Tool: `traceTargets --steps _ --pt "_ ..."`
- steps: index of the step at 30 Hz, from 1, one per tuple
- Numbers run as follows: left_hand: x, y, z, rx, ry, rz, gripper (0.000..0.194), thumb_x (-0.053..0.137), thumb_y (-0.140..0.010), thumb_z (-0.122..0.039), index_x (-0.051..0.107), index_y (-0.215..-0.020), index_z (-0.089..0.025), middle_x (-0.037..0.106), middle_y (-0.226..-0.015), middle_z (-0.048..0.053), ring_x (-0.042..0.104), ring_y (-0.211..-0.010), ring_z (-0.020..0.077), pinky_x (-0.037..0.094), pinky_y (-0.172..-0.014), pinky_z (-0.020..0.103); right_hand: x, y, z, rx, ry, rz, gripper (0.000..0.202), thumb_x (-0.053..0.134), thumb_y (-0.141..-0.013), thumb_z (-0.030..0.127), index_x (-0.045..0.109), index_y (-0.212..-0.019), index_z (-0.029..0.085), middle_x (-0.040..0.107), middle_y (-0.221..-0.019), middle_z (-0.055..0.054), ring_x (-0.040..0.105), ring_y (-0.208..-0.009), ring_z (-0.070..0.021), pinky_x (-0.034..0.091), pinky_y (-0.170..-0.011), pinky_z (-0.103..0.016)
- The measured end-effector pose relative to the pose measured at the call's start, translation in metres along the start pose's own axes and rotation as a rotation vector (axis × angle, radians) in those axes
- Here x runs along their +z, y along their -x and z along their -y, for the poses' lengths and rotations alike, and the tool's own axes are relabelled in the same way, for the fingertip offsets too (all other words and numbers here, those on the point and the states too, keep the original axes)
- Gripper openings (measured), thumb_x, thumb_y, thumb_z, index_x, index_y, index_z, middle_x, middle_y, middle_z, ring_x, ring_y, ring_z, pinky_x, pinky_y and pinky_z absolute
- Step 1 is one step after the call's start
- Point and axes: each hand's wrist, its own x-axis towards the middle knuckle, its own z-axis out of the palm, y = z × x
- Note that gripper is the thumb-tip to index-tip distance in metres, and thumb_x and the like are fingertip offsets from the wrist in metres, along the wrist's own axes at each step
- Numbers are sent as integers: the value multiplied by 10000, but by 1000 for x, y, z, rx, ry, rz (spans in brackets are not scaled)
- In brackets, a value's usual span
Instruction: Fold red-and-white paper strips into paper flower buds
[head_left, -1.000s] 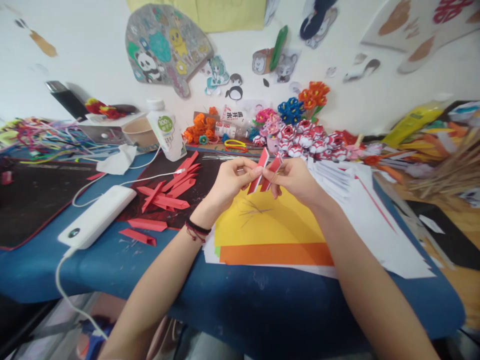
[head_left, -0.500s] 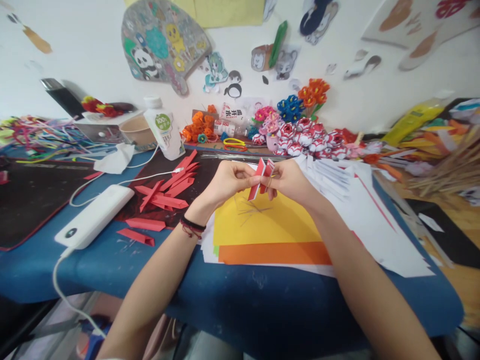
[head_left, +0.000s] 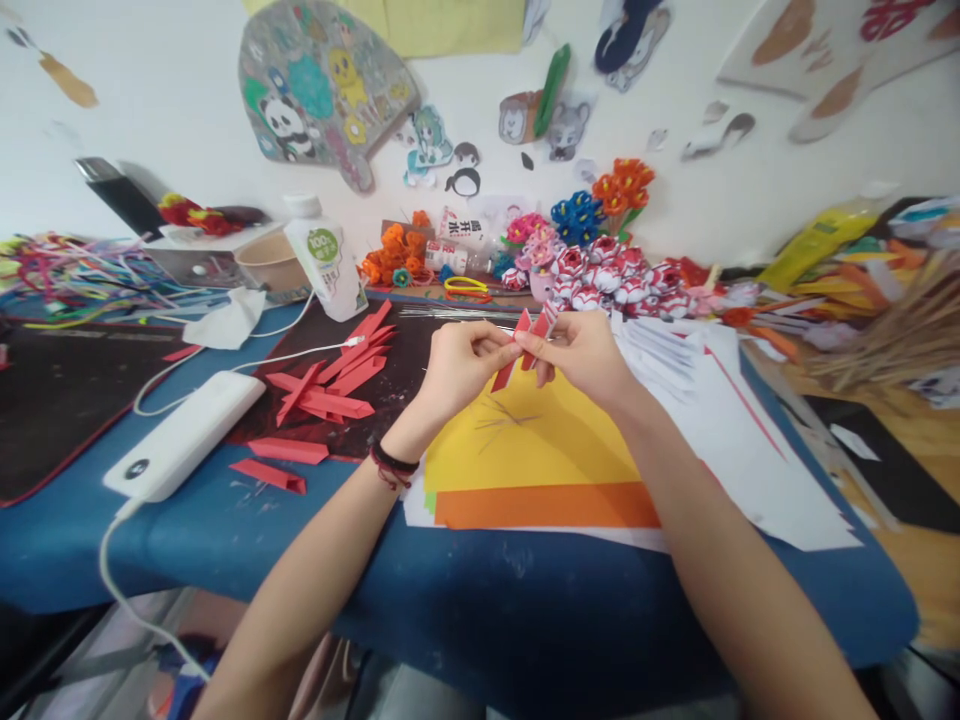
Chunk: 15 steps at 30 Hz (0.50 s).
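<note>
Two folded red-and-white paper strips, long axes tilted seven-to-one o'clock, were held side by side above a yellow paper sheet, pinched by the left hand at nine o'clock and the right hand at three.

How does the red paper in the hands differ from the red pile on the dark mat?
The held paper is up between the left hand and right hand; the pile lies on the dark mat. The held paper shows white edges; the pile looks plain red. Both are red paper.
</note>
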Motion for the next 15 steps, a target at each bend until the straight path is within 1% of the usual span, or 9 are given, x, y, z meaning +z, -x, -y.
traceTargets --steps 2,3,5,6,8,10,11,13,15 --pt "2 3 -4 55 -108 -20 143 755 -841 -296 794 -857 -159 752 -713 21 565 -551 95 419 -552 219 -8 -2 0 -34 17 -47 520 851 -695 650 682 -678 159 646 -520 -26 594 -380 -136 459 -380 -249" --pt "4 4 -6 83 -164 -30 124 734 -857 -262 798 -909 -170 774 -768 22 581 -562 96 436 -575 224 -15 -4 0 -54 20 -93 517 855 -690 650 683 -669 163 644 -510 -27 597 -384 -141 467 -390 -254" --pt "11 4 -8 135 -272 -34 135 697 -868 -185 789 -967 -178 803 -894 30 625 -618 106 475 -639 235 -35 -8 -2 -96 4 -250 513 869 -662 657 681 -649 179 636 -482 -24 585 -379 -143 474 -404 -268" --pt "17 3 -8 154 -332 -1 146 680 -870 -156 782 -971 -179 806 -926 33 642 -644 114 489 -672 244 -47 -11 -3 -117 -1 -358 514 870 -652 664 670 -634 190 626 -468 -19 572 -374 -142 469 -405 -274" --pt "32 -3 -6 193 -446 143 173 641 -881 -122 771 -978 -183 804 -983 38 676 -711 138 508 -727 266 -72 -15 -7 -161 -57 -549 529 895 -595 670 625 -614 214 596 -449 5 527 -348 -132 422 -373 -272" --pt "52 -12 -4 272 -578 292 238 615 -880 -90 761 -1038 -190 786 -1076 48 707 -837 179 512 -765 288 -92 -19 -11 -232 -150 -705 528 891 -605 665 604 -642 224 572 -464 31 514 -349 -122 400 -368 -267" --pt "63 -18 -3 326 -646 333 283 595 -879 -71 753 -1076 -196 769 -1120 52 711 -912 200 506 -766 295 -99 -20 -13 -253 -207 -751 523 885 -623 658 587 -654 229 560 -479 43 519 -361 -119 404 -375 -264" --pt "85 -29 -2 453 -752 382 334 535 -921 -57 723 -1158 -198 735 -1203 66 699 -1007 210 491 -784 303 -108 -22 -15 -269 -297 -798 531 872 -654 647 532 -651 239 515 -484 62 530 -385 -115 399 -384 -255" --pt "106 -41 -4 566 -851 410 295 496 -971 -76 714 -1139 -181 734 -1128 74 685 -987 214 466 -788 320 -111 -22 -16 -265 -338 -798 563 855 -679 650 463 -632 249 468 -477 72 535 -398 -113 384 -385 -247"
